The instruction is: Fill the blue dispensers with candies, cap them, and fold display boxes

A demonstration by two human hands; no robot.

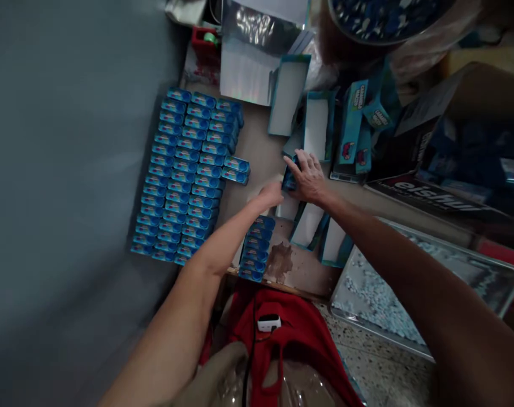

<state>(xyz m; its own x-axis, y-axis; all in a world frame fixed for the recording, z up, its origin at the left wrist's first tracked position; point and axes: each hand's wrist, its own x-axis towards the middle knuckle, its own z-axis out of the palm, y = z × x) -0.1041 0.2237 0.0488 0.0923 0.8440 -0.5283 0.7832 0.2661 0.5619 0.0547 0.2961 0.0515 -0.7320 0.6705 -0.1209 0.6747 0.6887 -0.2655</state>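
Observation:
Rows of small blue tins [182, 175] stand on the table's left side, with two more tins [236, 169] at their right edge. My right hand [310, 178] has its thumb and fingers around dark blue tins [289, 176] at an open box. My left hand [272, 194] is closed at the box's left side; what it holds, if anything, is hidden. Below the hands, a column of blue tins [255, 249] stands near the table's front edge. Open white-lined boxes [306, 225] lie beside it, and others [318, 127] lie above my right hand.
A metal tray [379, 294] of small pale pieces is at the lower right. Behind it stands a dark carton [430, 195]. A round tub [384, 39], white sheets [243, 70] and a red tape dispenser [206, 45] are at the back. A wall borders the left.

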